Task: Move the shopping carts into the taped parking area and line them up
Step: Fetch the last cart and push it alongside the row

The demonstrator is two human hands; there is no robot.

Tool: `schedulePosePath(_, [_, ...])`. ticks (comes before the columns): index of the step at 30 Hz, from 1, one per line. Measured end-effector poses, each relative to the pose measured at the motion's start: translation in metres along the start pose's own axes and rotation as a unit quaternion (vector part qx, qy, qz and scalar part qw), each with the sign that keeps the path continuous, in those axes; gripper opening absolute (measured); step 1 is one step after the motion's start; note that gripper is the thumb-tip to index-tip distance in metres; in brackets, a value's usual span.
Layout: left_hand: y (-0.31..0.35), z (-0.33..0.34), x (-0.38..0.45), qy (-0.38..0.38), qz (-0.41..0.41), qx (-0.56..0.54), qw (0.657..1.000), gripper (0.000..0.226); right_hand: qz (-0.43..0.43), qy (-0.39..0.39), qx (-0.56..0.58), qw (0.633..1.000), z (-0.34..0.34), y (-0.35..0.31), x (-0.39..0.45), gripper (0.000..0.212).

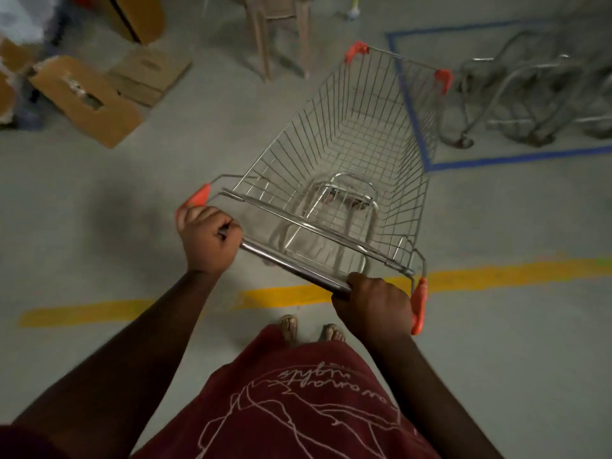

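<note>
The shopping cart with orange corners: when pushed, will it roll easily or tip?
The shopping cart probably rolls easily: its wire basket is empty and the floor looks smooth. It seems rigid, being metal. With left hand and right hand gripping the handle bar, tipping looks unlikely.

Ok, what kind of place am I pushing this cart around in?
Probably a storeroom or warehouse back area: bare concrete floor with a yellow painted line, opened cardboard boxes, and a blue-taped bay holding parked carts.
</note>
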State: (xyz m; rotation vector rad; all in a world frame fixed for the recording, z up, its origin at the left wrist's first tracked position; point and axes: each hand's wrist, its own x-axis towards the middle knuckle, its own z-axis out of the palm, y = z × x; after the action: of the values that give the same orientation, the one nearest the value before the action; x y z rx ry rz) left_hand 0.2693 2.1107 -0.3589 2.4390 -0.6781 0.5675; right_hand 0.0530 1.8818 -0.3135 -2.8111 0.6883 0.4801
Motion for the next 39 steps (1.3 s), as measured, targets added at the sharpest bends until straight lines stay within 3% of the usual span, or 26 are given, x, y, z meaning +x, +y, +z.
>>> schedulePosePath(9, [0.039,0.049,0.026,-0.034,0.045,-0.07,0.996,0.025,0.134,0.085,-0.001,0.987,0.012,0.024,-0.023,0.039])
schedulePosePath(14, [0.077,0.061,0.016,-0.062,0.072,-0.09,0.991,0.026,0.144,0.225,0.014,0.964,0.026,0.055,-0.058,0.057])
schedulePosePath(21, [0.137,0.077,0.005,-0.12,0.114,-0.116,0.979,0.026,0.239,0.242,0.065,0.938,0.038,0.09,-0.093,0.08])
schedulePosePath(29, [0.231,0.12,0.008,-0.146,0.155,-0.138,0.967,0.028,0.296,0.264,0.059,0.916,0.034,0.161,-0.108,0.071])
schedulePosePath(35, [0.325,0.162,-0.005,-0.15,0.191,-0.142,0.96,0.025,0.341,0.287,0.077,0.892,0.033,0.257,-0.123,0.06])
schedulePosePath(39, [0.397,0.186,-0.011,-0.192,0.245,-0.113,0.943,0.03,0.381,0.297,0.071,0.873,0.026,0.33,-0.136,0.054])
